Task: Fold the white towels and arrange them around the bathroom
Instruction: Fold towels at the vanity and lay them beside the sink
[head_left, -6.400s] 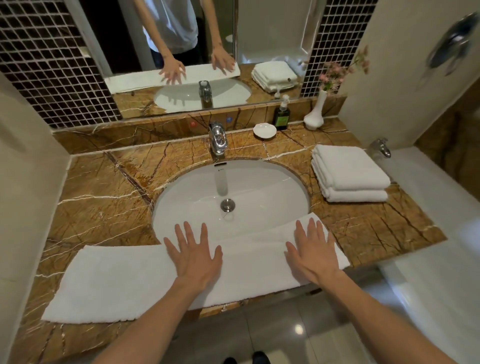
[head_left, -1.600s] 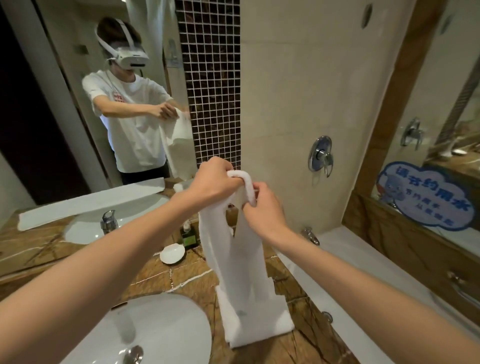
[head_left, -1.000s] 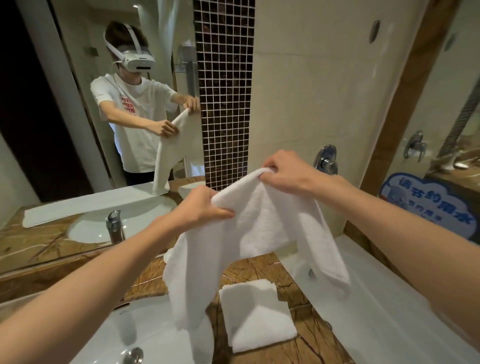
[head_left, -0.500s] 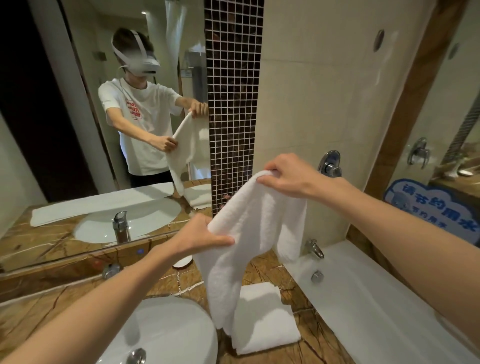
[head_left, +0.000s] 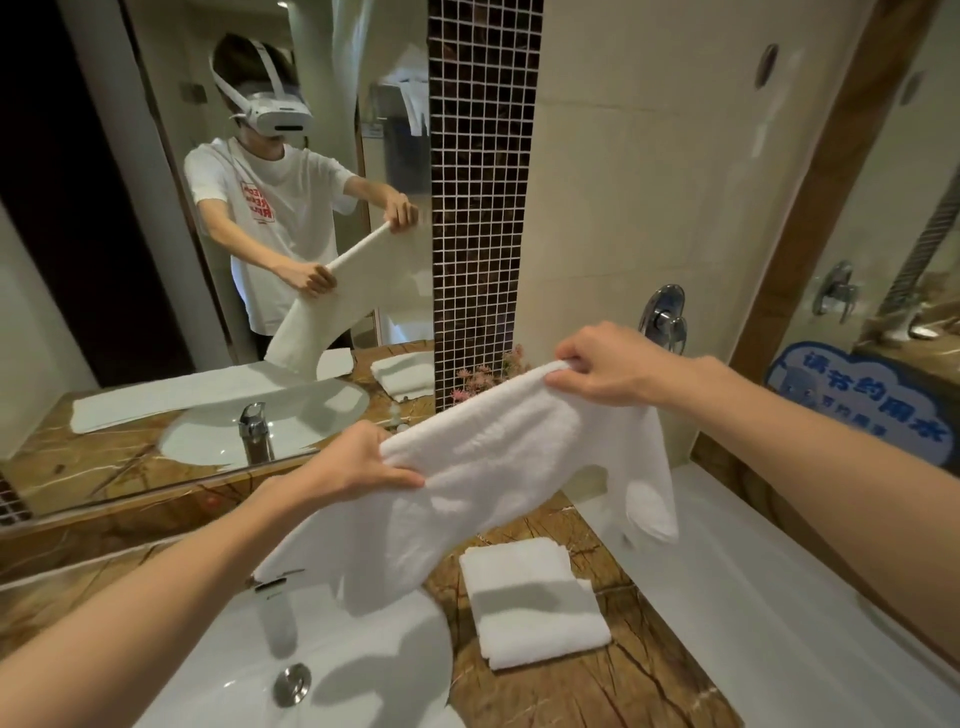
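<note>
Left hand (head_left: 358, 462): mine, thumb and fingers pinched on the lower end of a white towel's (head_left: 509, 457) top edge, in the air.

Right hand (head_left: 608, 364): mine, pinching the other end of that edge, higher and further right. The two hands are well apart, with the edge drawn on a slant between them.

Towel: hangs from my grip, its left part drooping over the sink (head_left: 363, 665), its right end dangling over the bathtub (head_left: 753, 597).

Folded towel (head_left: 530, 597): flat on the brown marble counter (head_left: 597, 691), between sink and bathtub, below the held one and apart from it.

Drain plug (head_left: 292, 685): at the sink bottom.

Pink flowers (head_left: 488, 371): behind the held towel, against the dark tile strip (head_left: 483, 182).

Mirror (head_left: 156, 260): reflects me, the towel and a long towel laid flat.

Chrome valve (head_left: 662, 317): on the wall, beyond my right hand.
</note>
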